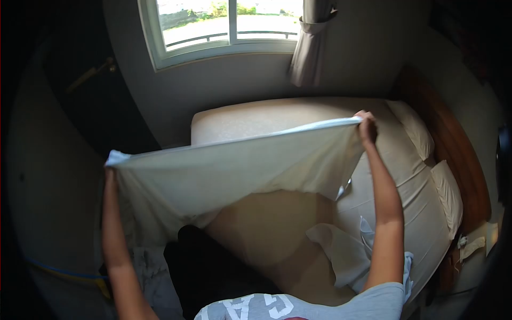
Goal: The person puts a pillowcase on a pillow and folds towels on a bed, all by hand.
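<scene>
A pale cloth sheet (229, 170) hangs stretched between my two raised arms, its upper edge pulled nearly straight and lit white. My left hand (110, 164) grips its left corner, and the fingers are mostly covered by the bunched fabric. At the other end, my right hand (367, 127) is closed on the right corner, higher up and over the bed. Behind the sheet lies a mattress (240, 120) with a cream cover. Another light cloth (341, 250) lies crumpled near my right forearm.
Two pillows, a far one (413, 128) and a nearer one (447, 192), lean by the wooden headboard (453, 144). A window (229, 26) with a tied curtain (312, 48) is beyond the bed. A dark door (96, 80) stands left. Cables (69, 272) run along the lower left.
</scene>
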`<state>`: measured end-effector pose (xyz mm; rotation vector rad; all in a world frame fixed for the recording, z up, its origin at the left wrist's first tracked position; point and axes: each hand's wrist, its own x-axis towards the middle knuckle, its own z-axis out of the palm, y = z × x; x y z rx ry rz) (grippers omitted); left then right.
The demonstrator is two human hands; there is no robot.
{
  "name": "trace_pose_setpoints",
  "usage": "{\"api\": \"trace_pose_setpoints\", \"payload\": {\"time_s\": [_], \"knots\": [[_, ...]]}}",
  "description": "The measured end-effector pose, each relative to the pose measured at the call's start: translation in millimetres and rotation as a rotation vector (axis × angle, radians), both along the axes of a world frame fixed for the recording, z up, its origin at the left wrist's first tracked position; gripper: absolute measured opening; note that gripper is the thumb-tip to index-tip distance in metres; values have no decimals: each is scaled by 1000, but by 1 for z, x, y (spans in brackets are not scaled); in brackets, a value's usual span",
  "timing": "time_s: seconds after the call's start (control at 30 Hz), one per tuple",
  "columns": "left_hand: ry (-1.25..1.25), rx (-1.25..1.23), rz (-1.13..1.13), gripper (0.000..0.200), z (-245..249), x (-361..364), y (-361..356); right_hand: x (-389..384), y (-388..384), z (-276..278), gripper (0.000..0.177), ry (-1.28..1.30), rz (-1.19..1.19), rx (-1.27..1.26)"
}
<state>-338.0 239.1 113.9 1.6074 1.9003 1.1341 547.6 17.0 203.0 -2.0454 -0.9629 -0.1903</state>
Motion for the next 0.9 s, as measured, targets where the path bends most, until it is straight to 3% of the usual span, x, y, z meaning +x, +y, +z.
{"api": "trace_pose_setpoints", "payload": {"time_s": [0.03,0.07,0.13,0.17,0.23,0.33,0.43,0.5,0.57,0.63,0.7,0.77,0.83,0.9], "knots": [[-38,99,-18,32,27,28,26,53,1,38,23,-246,62,145],[-89,221,-30,31,56,50,51,57,-18,81,45,-595,-56,228],[-184,575,-85,31,127,90,79,134,-49,145,80,-795,114,399],[-171,749,-128,30,164,108,75,136,-80,173,78,-839,73,395],[7,1020,-164,28,232,164,18,122,-135,188,71,-732,-226,374],[978,1273,94,25,242,161,-20,151,-213,170,57,-644,-290,402],[909,968,10,26,181,125,-21,171,-289,103,51,-316,-260,513],[778,789,-32,21,114,100,-31,152,-333,58,43,-545,-488,217],[855,574,-24,20,68,92,-66,160,-372,10,34,-568,-613,44],[996,561,-83,20,21,79,-80,152,-398,-35,30,-376,-714,-128],[961,576,-52,18,-14,77,-102,131,-413,-76,29,-384,-782,-221],[940,481,42,20,-42,67,-126,136,-432,-113,28,207,-753,249],[960,284,27,21,-74,47,-141,150,-464,-165,28,213,-995,140],[920,59,39,25,-108,30,-154,137,-468,-194,28,345,-1113,217]]}}
